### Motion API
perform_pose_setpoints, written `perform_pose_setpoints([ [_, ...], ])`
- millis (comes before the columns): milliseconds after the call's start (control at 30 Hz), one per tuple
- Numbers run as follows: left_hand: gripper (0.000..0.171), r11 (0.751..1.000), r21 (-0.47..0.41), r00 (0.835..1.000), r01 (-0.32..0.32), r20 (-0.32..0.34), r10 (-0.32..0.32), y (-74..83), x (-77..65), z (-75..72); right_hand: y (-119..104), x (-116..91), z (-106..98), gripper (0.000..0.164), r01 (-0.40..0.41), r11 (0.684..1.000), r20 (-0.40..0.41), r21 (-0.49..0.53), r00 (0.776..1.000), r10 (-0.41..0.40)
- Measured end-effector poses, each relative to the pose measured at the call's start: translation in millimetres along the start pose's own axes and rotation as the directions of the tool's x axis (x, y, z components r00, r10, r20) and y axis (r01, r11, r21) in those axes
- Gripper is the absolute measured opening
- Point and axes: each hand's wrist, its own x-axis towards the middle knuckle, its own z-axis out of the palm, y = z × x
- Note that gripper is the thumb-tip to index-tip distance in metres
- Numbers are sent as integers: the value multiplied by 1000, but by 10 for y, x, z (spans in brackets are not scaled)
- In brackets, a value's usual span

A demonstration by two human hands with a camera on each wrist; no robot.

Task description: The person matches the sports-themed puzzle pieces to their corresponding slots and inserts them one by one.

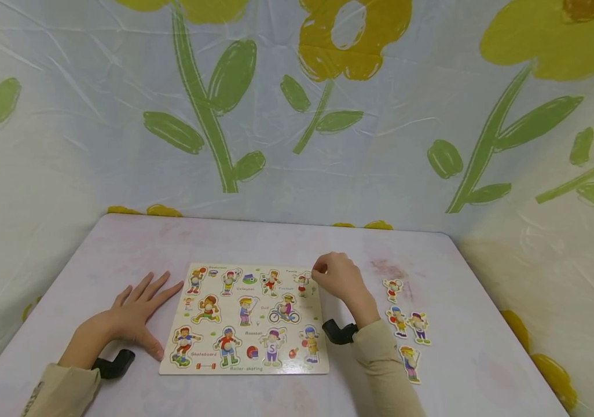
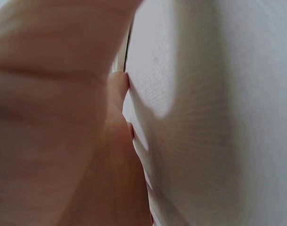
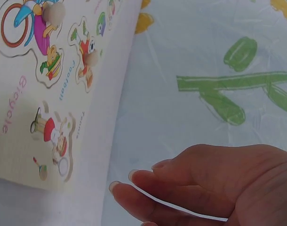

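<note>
A pale wooden peg puzzle board (image 1: pixel 224 313) with sports figures lies on the table. My left hand (image 1: pixel 138 310) is spread flat at its left side, thumb and a fingertip right at the edge; in the left wrist view the hand (image 2: pixel 54 103) fills most of the left half. My right hand (image 1: pixel 341 281) is over the board's upper right corner beside the tennis figure (image 1: pixel 302 284). In the right wrist view its loosely bent fingers (image 3: pixel 139 202) show nothing between them. The tennis figure (image 3: pixel 51 132) there is a recess without a knob.
Right of the board lie loose cutout pieces: a tennis player (image 1: pixel 393 289), a blue-capped figure with a ball (image 1: pixel 397 321), a purple-capped figure (image 1: pixel 420 328) and a baseball player (image 1: pixel 410 364). A flower-printed cloth (image 1: pixel 286 174) hangs behind the table (image 1: pixel 474 347).
</note>
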Motion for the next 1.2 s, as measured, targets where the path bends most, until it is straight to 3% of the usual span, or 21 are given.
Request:
perform_pose_setpoints([
  [833, 143, 1000, -19, 1000, -4, -2, 4, 1, -7, -7, 442, -161, -224, 9, -51, 997, 11, 53, 999, 51],
  [1200, 143, 1000, 2, 1000, -9, -8, 9, 4, -11, 3, 705, -250, -412, 12, -81, 997, -18, 9, 997, 81],
])
